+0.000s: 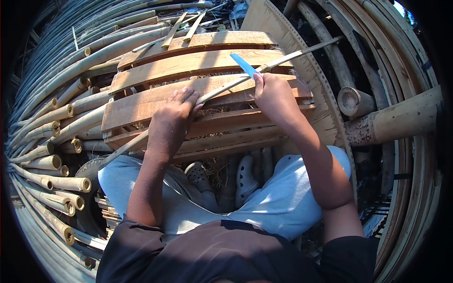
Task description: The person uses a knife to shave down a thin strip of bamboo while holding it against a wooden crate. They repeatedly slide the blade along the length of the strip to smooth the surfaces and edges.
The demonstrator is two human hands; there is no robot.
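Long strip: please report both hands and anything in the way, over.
Left hand on long strip, over planks. Right hand closed on blue knife, blade at strip. Two short pieces on far planks, apart from knife.

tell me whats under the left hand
Under the left hand: a wooden plank and a thin strip that shows on either side; the stretch beneath the palm is covered.

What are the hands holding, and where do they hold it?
The right hand holds a blue-looking knife by its handle end, hidden in the fist. The left hand covers a long stick near its middle; whether it grips or presses, I can't tell.
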